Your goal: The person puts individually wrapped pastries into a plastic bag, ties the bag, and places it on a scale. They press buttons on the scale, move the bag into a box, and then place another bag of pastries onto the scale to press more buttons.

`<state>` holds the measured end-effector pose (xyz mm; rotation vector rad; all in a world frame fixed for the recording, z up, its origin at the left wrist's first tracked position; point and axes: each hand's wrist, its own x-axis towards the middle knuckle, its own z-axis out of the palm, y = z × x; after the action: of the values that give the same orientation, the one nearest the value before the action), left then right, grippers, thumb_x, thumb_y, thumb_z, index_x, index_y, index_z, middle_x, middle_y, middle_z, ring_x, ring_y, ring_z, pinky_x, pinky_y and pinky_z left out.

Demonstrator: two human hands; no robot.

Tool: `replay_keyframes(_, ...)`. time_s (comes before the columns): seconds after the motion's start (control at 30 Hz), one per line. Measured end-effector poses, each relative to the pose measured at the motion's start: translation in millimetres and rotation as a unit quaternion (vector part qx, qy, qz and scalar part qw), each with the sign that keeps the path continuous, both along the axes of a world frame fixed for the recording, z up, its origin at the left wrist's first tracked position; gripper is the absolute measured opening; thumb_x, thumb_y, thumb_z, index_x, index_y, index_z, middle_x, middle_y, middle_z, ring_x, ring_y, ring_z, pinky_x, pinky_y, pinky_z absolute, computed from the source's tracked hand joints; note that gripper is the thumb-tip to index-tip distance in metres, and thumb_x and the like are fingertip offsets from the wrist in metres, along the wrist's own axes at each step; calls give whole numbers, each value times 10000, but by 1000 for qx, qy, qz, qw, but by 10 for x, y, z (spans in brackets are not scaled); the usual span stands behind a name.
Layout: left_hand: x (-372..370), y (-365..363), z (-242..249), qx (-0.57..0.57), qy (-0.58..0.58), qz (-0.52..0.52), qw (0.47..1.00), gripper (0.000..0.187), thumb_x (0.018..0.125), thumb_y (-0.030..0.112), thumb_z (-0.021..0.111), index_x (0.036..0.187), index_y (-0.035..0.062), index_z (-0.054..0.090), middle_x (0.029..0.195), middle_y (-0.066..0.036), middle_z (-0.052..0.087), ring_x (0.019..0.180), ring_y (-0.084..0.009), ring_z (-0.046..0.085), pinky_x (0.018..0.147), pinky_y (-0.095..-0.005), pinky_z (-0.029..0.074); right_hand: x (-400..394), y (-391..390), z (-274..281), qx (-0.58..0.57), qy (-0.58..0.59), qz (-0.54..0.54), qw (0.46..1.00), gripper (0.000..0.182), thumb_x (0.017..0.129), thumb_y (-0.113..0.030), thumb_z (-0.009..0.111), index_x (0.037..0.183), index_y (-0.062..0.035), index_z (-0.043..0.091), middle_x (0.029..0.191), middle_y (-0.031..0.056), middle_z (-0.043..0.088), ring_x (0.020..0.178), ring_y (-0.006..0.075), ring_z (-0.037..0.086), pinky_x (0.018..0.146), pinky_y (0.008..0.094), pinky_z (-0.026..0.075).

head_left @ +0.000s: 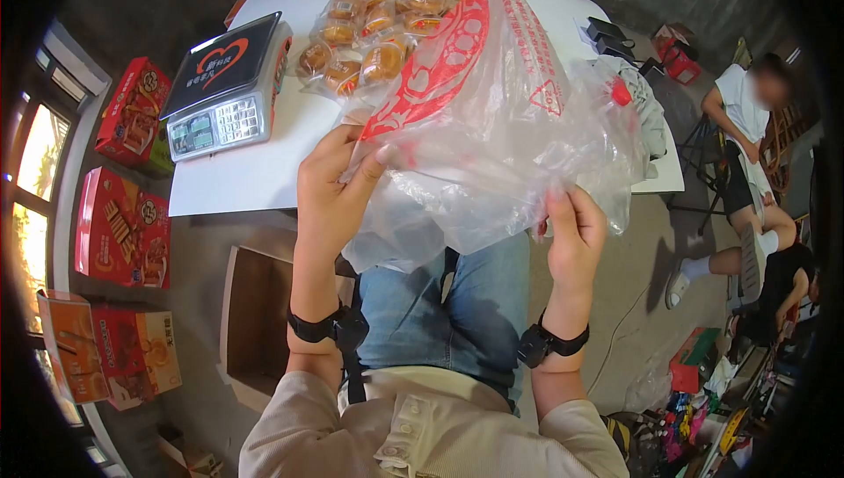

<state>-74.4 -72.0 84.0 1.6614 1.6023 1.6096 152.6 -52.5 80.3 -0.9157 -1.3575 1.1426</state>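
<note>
A clear plastic bag [519,100] with red print is spread between my two hands, above the near edge of the white table. My left hand [338,175] pinches its left side between thumb and fingers. At the lower right, my right hand [573,228] grips the bag's edge with thumb and forefinger. Just behind the bag lie several individually wrapped buns [360,47], some partly hidden by it. To their left stands a digital weighing scale [224,83] with a black top plate.
The white table [211,192] also bears small black boxes [608,37] at the right. Red printed cartons [123,228] stand along the left, and an open cardboard box [251,320] sits on the floor. A person [747,126] sits at the right; clutter lies below.
</note>
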Motion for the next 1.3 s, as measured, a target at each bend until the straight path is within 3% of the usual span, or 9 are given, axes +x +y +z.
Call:
replay_keyframes(0.07,0,15,-27,18,-3,8,1000,246,852,175,580,975,-37,597,816,-24,582,730,-77,497,643,-213,404,14,20,-35,10,31,32,999,207,882,-176,519,755,-13,521,634,-2,506,573,61,468,541,191,355)
replay_keyframes(0.23,-114,53,-148,-76,-185,57,978,243,877,217,557,877,-13,634,726,18,536,621,-43,434,550,-194,348,5,52,-59,40,81,99,991,121,869,-133,518,876,-14,536,732,39,554,659,79,513,604,211,392)
replay_keyframes(0.33,-177,89,-201,-85,-251,77,961,277,896,250,532,884,-5,638,666,56,500,596,-17,399,533,-177,324,-8,63,-84,67,14,127,990,130,817,-97,565,919,-19,542,834,67,565,763,131,536,654,241,415)
replay_keyframes(0.37,-202,102,-235,-68,-266,78,958,293,901,262,524,888,-8,638,648,67,490,591,-12,395,532,-173,323,-42,84,-64,153,-89,111,978,171,783,-95,596,929,-25,541,874,78,565,801,174,537,675,266,425)
replay_keyframes(0.5,-362,94,-339,-69,-261,83,959,307,900,263,524,883,-22,635,689,46,541,622,-18,436,555,-177,355,-199,149,-41,341,-322,61,881,278,707,-111,661,948,-37,545,959,99,548,889,275,518,727,343,440)
replay_keyframes(0.7,-529,-17,-400,-75,-320,111,938,346,913,279,486,877,-36,626,799,-38,621,715,-67,543,638,-204,426,-315,173,-298,243,-315,68,915,349,704,-205,695,955,-26,530,920,119,534,865,294,518,738,359,432)
replay_keyframes(0.93,-773,-339,-600,-16,-394,113,912,368,927,261,440,1041,-70,552,963,-105,600,796,-158,587,674,-262,457,-470,229,-731,200,-434,27,878,406,710,-282,697,933,-13,491,851,130,517,805,303,512,686,373,429)
replay_keyframes(1.2,-902,-674,-529,-2,-446,173,878,377,927,278,431,1008,-65,565,948,-114,612,866,-174,593,773,-291,468,-736,236,-860,110,-391,143,903,200,777,-225,615,730,-45,542,737,91,527,662,253,541,589,341,430)
replay_keyframes(1.3,-1030,-775,-557,10,-489,119,864,403,926,306,431,1108,-44,512,1017,-110,592,947,-197,573,834,-327,453,-773,219,-863,96,-363,149,915,192,782,-212,609,731,-42,536,728,91,531,611,257,528,566,338,425)
